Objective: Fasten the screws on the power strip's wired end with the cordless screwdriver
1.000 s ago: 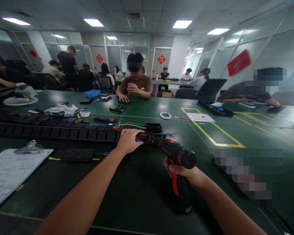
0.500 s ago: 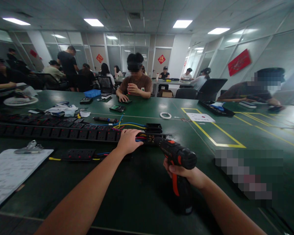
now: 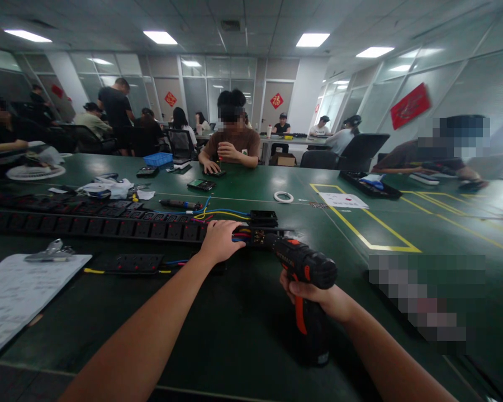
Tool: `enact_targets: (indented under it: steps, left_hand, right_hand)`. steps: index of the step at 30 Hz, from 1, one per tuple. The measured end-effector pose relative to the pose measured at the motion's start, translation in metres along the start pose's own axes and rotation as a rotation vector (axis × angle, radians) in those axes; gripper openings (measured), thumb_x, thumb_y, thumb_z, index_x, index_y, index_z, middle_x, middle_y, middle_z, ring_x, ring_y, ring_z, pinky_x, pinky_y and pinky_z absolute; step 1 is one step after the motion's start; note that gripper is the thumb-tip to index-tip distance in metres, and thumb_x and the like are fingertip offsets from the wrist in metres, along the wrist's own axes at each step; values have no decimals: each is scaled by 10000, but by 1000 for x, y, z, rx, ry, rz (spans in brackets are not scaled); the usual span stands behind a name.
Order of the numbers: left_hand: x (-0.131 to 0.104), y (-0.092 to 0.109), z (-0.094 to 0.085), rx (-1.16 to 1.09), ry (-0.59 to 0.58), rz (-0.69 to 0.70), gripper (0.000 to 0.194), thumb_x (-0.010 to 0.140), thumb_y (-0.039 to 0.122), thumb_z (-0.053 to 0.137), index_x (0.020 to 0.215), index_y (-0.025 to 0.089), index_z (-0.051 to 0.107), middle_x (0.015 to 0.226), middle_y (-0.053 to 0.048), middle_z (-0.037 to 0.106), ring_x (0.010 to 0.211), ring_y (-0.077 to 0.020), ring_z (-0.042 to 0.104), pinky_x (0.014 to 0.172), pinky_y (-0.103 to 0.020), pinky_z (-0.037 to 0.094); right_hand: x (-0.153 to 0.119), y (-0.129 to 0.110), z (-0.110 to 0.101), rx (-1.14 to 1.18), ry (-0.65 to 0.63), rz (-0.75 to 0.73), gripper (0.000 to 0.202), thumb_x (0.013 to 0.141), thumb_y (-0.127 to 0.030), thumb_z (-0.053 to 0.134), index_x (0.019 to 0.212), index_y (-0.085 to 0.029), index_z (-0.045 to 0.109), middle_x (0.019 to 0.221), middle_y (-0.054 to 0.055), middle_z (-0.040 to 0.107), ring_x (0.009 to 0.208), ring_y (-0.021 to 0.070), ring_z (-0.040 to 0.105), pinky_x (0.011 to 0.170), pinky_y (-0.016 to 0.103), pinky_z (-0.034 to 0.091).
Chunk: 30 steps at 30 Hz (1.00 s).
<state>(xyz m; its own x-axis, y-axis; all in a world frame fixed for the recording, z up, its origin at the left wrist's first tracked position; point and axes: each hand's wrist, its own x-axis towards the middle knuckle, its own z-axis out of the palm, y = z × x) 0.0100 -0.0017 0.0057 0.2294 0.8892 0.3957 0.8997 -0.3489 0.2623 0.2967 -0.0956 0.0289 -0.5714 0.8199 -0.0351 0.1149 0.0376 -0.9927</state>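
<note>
Item: long black power strip (image 3: 109, 228), lying lengthwise across the green desk (image 3: 243, 335), its right end opened with red, blue and yellow wires (image 3: 218, 213) spilling out toward the far side. That end sat under the person's left hand (image 3: 221, 241), which lay palm down, fingers curled over the casing and pressing it to the desk.

Item: cordless screwdriver (image 3: 304, 279), black with orange trim, gripped by its handle in the right hand (image 3: 314, 296), fist closed tight around it. Its nose pointed left and away, the bit meeting the exposed end of the strip just beside the left hand's fingertips. Whether the bit sat in a screw could not be made out.

Item: small black box (image 3: 264, 217), just beyond the wired end, close to the wires.

Item: shorter black socket strip (image 3: 136, 263), nearer the person, left of the left forearm, with a yellow lead at its left end.

Item: clipboard with printed paper (image 3: 20, 296), at the near left corner of the desk, metal clip uppermost.

Item: second row of black strips (image 3: 54, 204), parallel to and behind the first.

Item: white cloth heap (image 3: 109, 188), further back on the left; a dark pen-shaped tool (image 3: 180, 205) to its right.

Item: roll of white tape (image 3: 283, 197), mid-desk, well apart from the hands.

Item: white sheet (image 3: 342, 200) inside a yellow taped outline (image 3: 360, 234), right of centre.

Item: blue tray (image 3: 158, 159), far side. A seated person in a brown shirt (image 3: 233, 146) worked opposite; others sat at further desks.
</note>
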Motion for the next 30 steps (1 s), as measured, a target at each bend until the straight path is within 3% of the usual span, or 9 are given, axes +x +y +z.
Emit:
enact_targets:
  steps: [30]
  left_hand:
    - [1,1,0,-7,-4,-2,549,836,465,778,1340,288,651,1411,-62,663,1326,-313,560,1152,-502,311]
  right_hand:
    - [1,-2,-1,-4,9,-12,456,768,-583,817,920,-176,676,828,29,628,721,185,555,670,328,450]
